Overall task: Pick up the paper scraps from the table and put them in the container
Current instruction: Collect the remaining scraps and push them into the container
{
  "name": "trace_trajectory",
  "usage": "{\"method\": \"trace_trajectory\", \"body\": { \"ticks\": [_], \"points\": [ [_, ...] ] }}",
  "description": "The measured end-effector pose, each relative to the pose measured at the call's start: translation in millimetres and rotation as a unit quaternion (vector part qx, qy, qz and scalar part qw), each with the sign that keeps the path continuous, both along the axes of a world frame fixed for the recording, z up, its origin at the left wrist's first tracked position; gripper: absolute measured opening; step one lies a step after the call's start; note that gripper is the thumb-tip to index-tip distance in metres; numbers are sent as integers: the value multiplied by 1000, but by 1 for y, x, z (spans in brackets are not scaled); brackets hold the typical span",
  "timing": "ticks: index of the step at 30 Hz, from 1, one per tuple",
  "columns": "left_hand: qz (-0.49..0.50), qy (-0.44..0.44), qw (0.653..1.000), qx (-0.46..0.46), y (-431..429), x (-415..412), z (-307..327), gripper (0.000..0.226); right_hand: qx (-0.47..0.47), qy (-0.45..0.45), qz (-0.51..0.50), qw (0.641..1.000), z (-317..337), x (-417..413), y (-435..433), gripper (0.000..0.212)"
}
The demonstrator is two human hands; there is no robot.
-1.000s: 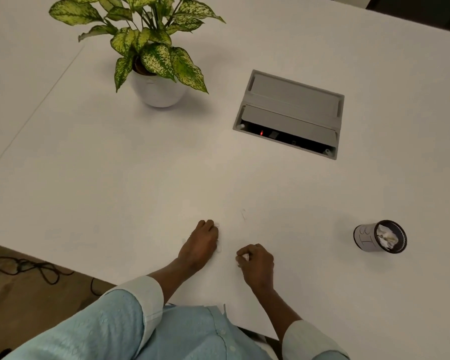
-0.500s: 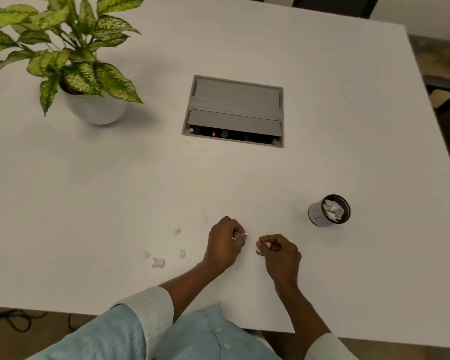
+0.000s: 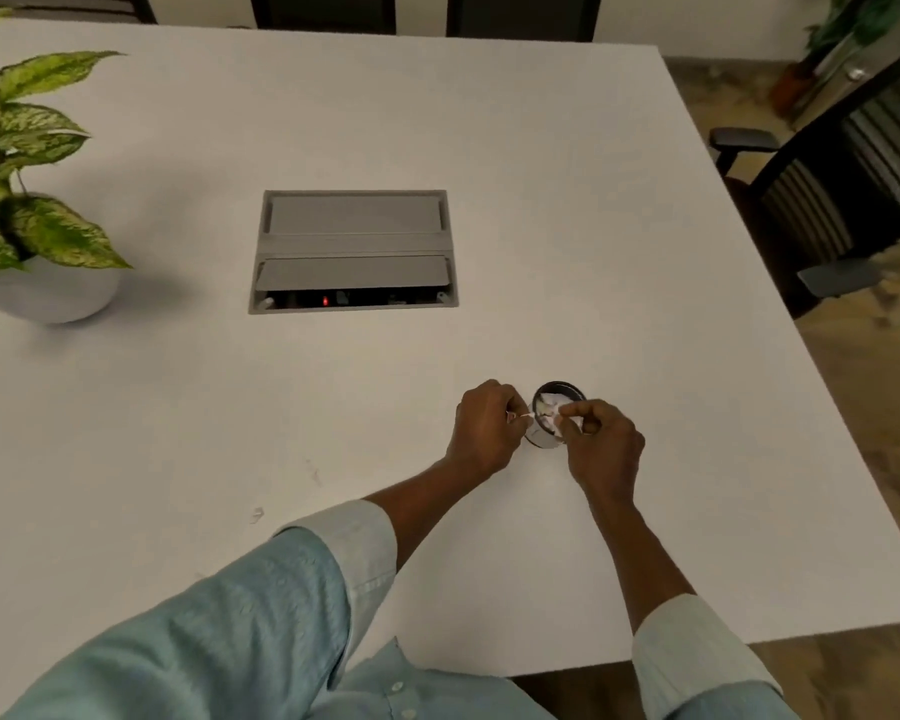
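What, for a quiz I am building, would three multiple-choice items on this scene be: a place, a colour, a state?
1. Where does the container stand? A on the floor; B between the left hand and right hand; C on a chair.
2. What colour is the plant pot? A red; B black; C white.
3. What is the right hand doing? A pinching a paper scrap over the container; B lying flat; C pointing away.
Key: B, a hand sits either side; C, the pot is white; A, its fingertips hold the scrap above the rim.
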State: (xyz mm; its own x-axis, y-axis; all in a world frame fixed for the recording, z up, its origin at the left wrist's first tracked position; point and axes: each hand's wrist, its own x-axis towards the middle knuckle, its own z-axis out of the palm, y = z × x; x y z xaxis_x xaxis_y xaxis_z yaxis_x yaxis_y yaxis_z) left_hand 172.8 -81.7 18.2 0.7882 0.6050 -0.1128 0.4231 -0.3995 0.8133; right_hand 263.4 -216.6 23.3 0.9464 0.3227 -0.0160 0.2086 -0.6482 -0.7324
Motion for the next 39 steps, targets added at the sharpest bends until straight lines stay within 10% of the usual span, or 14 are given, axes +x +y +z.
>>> {"method": "trace_trajectory", "body": {
  "ticks": [22, 32, 39],
  "points": [
    [-108, 78, 975, 176, -5, 15, -34, 23, -112, -126, 171, 971, -29, 32, -25, 45],
    [-257, 349, 884, 174, -9, -123, -103, 119, -340, -94, 325, 878, -62, 20, -20, 65],
    [-265, 345, 889, 146, 1, -120, -91, 92, -307, -143, 269, 902, -51, 14, -9, 51]
  ]
}}
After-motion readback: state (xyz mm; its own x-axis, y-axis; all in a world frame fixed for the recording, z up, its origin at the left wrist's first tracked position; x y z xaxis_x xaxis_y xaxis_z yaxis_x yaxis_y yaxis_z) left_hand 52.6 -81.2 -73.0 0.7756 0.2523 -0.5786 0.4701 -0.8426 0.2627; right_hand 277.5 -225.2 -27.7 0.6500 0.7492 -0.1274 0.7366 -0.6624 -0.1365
